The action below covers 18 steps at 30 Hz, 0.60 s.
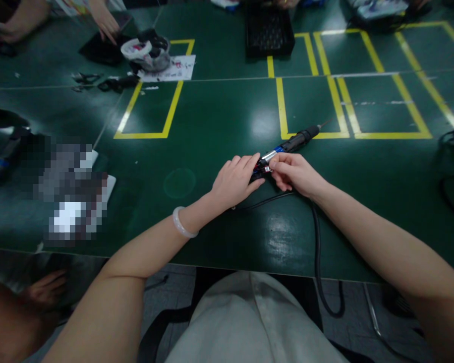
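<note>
My left hand (234, 182) is closed over a small dark part (258, 174) with a touch of red, mostly covered by the fingers. With thumb and forefinger, my right hand (292, 172) pinches a small piece with a shiny metal end (267, 170) against that part; its kind is too small to tell. Just beyond both hands lies what looks like an electric screwdriver (295, 141), with a black grip, silver and blue body and thin tip pointing to the far right. A thin black cable (267, 201) runs on the table below my hands.
A thick black cord (318, 242) hangs over the front edge of the green table (219, 111). At the back stand a black crate (270, 33) and a grey pouch (149, 50) on a paper sheet. Pliers-like tools (87, 79) lie nearby. A co-worker's hand (104, 22) is at the far left.
</note>
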Tool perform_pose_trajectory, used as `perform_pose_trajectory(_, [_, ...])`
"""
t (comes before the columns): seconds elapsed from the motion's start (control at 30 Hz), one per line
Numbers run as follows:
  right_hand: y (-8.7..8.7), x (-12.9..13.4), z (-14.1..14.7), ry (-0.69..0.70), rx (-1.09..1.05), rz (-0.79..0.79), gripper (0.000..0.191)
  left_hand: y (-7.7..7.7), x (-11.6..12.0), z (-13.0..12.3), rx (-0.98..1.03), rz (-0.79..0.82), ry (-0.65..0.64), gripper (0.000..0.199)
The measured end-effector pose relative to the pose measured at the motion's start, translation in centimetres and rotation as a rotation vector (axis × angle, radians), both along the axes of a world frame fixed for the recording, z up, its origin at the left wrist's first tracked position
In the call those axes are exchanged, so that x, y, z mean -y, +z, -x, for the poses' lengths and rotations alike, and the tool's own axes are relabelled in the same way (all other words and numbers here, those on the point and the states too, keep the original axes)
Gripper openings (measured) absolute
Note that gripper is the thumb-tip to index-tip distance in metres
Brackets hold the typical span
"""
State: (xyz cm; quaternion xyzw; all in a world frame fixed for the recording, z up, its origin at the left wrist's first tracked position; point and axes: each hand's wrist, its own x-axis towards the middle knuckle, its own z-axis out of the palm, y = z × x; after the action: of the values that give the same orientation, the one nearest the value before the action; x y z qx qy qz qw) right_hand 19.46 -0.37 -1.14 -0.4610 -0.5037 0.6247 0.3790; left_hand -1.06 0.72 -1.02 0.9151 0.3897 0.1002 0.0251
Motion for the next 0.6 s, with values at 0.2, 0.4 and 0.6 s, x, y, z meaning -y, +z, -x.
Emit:
perform_pose_trajectory(0.2, [-0.2,0.0,0.0,-0.027,0.073,-0.141,0.028,0.1,-0.1,0.1,0.005,0.015,-0.006,0.06])
perform_pose_trajectory(0.4, [-0.5,0.3,-0.4,0.019,0.408,-0.607,0.014,-0.2,-0.3,0.1,0.002,0.021,-0.013,0.063])
perform_pose_trajectory(0.6, [-1.0,0.3,-1.0,0.219,0.759,-0.982,0.011,-0.1,-0.3,0.2,-0.002,0.013,-0.026,0.069])
